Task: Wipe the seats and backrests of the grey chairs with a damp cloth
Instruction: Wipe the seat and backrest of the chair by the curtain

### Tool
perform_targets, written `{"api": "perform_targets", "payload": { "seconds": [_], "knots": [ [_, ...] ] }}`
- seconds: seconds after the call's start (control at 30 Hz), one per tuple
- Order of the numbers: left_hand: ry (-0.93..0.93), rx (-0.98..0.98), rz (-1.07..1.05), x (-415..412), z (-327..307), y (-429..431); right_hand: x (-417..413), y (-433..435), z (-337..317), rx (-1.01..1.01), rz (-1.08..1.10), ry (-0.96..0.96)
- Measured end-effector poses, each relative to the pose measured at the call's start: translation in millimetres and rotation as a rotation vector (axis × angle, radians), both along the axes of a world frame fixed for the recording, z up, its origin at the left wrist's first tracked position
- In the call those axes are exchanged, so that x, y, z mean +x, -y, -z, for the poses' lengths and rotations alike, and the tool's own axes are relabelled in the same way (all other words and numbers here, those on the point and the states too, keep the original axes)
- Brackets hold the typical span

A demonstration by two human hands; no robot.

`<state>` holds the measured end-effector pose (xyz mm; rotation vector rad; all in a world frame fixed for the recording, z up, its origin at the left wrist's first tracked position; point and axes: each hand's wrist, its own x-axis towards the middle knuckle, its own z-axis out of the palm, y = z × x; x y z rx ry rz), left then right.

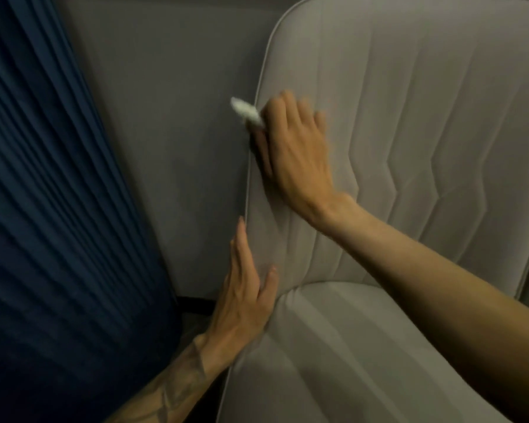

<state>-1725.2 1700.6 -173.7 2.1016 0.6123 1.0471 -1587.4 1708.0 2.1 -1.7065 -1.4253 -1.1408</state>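
Observation:
A grey padded chair fills the right of the view, with a stitched backrest (409, 132) above and a seat (333, 346) below. My right hand (293, 148) lies against the backrest's left edge and holds a white cloth (246, 110), whose end sticks out past the edge. Most of the cloth is hidden under the fingers. My left hand (245, 297) rests with straight fingers along the backrest's left side, just above where it meets the seat. The image is dim and a little blurred.
A grey wall (165, 132) stands right behind the chair. A dark blue pleated curtain (43, 209) hangs at the left, close to the chair's side. A dark strip of floor (196, 303) shows between curtain and chair.

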Motion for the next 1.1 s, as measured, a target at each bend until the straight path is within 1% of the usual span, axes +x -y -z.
{"api": "perform_targets", "payload": {
  "seconds": [0.07, 0.13, 0.23, 0.3, 0.37, 0.4, 0.47, 0.53, 0.6, 0.63, 0.67, 0.73, 0.8, 0.83, 0.9, 1.0, 1.07, 1.1],
  "knots": [
    [-0.049, 0.018, 0.002, -6.5, 3.2, 2.2, -10.0, 21.4, 34.9, -0.121, -0.055, 0.048],
    [-0.106, 0.027, 0.004, -14.0, 7.3, 5.7, -10.3, 35.7, 46.2, -0.203, -0.075, 0.097],
    [-0.185, 0.02, 0.017, -25.6, 15.1, 10.6, -1.0, 19.7, 16.8, -0.125, -0.04, 0.134],
    [-0.236, 0.026, 0.024, -32.0, 21.3, 12.5, 3.3, 3.6, -4.9, -0.011, 0.029, 0.052],
    [-0.3, 0.047, 0.036, -40.2, 27.3, 13.3, -4.1, 0.9, 3.2, 0.025, 0.055, -0.025],
    [-0.326, 0.061, 0.05, -44.8, 30.5, 13.0, -9.6, 6.4, 19.7, -0.009, 0.033, -0.02],
    [-0.385, 0.067, 0.087, -55.4, 36.8, 11.6, -22.3, 26.8, 57.6, -0.143, -0.056, 0.061],
    [-0.445, 0.036, 0.123, -66.4, 43.7, 13.3, -22.8, 41.8, 73.1, -0.247, -0.111, 0.15],
    [-0.494, 0.026, 0.146, -76.5, 50.2, 15.6, -16.2, 35.6, 59.9, -0.232, -0.09, 0.222],
    [-0.514, 0.033, 0.159, -80.3, 52.8, 16.3, -13.8, 29.6, 50.4, -0.199, -0.057, 0.224],
    [-0.521, 0.039, 0.169, -82.7, 55.6, 17.1, -12.6, 23.0, 42.1, -0.154, -0.019, 0.194],
    [-0.54, 0.05, 0.171, -85.6, 59.4, 17.2, -16.1, 12.9, 37.6, -0.059, 0.043, 0.072],
    [-0.56, 0.055, 0.171, -87.2, 60.3, 17.4, -22.7, 13.9, 53.2, -0.011, 0.042, -0.012],
    [-0.561, 0.048, 0.172, -88.2, 61.0, 17.5, -26.9, 18.0, 66.5, -0.025, 0.012, -0.024],
    [-0.559, 0.026, 0.191, -91.1, 62.4, 18.2, -32.7, 33.1, 97.0, -0.121, -0.069, -0.02],
    [-0.583, -0.007, 0.217, -101.3, 68.0, 20.9, -42.9, 66.9, 154.1, -0.374, -0.187, 0.012],
    [-0.655, -0.027, 0.232, -112.5, 69.4, 25.5, -53.3, 91.6, 191.6, -0.544, -0.253, -0.04],
    [-0.683, -0.047, 0.25, -118.6, 68.7, 28.0, -57.5, 100.9, 203.8, -0.607, -0.26, -0.103]
  ]
}}
